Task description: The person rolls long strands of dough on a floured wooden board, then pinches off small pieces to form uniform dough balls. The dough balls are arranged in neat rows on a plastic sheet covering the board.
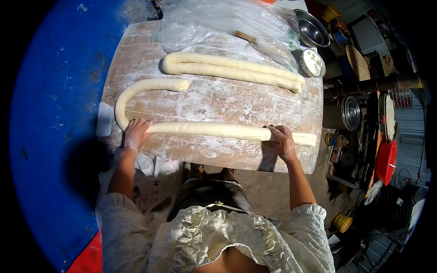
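Note:
A long rope of dough point(205, 129) lies along the near part of a floured wooden board point(211, 105), and its left end curls up and back to the right. My left hand point(137, 131) rests over the rope where the bend begins. Near the rope's right end, my right hand point(282, 140) has its fingers on the dough, with a short piece sticking out beyond it. Whether the fingers of either hand close round the dough is hard to see. Farther back lies a second dough rope point(232, 68), folded double with its bend at the left.
Clear plastic sheeting point(218, 20) covers the back of the board, beside a wooden-handled tool point(245, 36). A bowl of flour point(312, 63) and a metal bowl point(311, 29) stand back right. A white scraper point(104, 119) lies at the left edge.

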Demonstrator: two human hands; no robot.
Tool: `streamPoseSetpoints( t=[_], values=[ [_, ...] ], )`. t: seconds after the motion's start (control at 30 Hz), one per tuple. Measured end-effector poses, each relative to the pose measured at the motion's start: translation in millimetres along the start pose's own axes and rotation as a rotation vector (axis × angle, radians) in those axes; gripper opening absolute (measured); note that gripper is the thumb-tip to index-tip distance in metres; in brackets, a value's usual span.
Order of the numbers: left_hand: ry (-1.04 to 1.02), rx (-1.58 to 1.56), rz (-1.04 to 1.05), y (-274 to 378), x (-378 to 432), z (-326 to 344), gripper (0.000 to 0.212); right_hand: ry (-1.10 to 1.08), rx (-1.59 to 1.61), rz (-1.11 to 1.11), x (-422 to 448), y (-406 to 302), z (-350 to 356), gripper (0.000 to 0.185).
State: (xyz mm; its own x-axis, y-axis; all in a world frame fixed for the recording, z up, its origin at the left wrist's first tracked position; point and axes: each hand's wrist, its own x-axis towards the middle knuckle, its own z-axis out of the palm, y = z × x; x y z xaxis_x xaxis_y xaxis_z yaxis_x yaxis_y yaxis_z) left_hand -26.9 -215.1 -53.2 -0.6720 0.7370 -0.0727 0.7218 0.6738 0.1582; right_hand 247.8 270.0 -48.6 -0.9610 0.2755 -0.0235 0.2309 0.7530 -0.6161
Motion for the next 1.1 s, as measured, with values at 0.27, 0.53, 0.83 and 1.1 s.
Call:
streamPoseSetpoints(
  t=[0.27, 0.53, 0.83, 1.1],
  values=[
    [0.021, -0.413, -0.049, 75.3, 69.8, -19.7, 0.066, 0.152, -0.094, -0.141, 110.8, -157.5, 122.8, 0.063],
    [0.000, -0.290, 0.130, 176.7, -27.8, 33.6, 0.077, -0.079, -0.246, -0.072, -33.0, -167.8, 138.6, 0.067],
    [0.293, 0.039, -0.117, 140.4, 155.4, 22.8, 0.066, 0.399, -0.455, 0.181, 136.3, -86.2, 88.2, 0.065],
    [-0.085, -0.111, 0.110, 166.6, -7.1, 25.6, 0.074, 0.023, -0.317, 0.179, -74.1, -87.2, 81.6, 0.072]
  ],
)
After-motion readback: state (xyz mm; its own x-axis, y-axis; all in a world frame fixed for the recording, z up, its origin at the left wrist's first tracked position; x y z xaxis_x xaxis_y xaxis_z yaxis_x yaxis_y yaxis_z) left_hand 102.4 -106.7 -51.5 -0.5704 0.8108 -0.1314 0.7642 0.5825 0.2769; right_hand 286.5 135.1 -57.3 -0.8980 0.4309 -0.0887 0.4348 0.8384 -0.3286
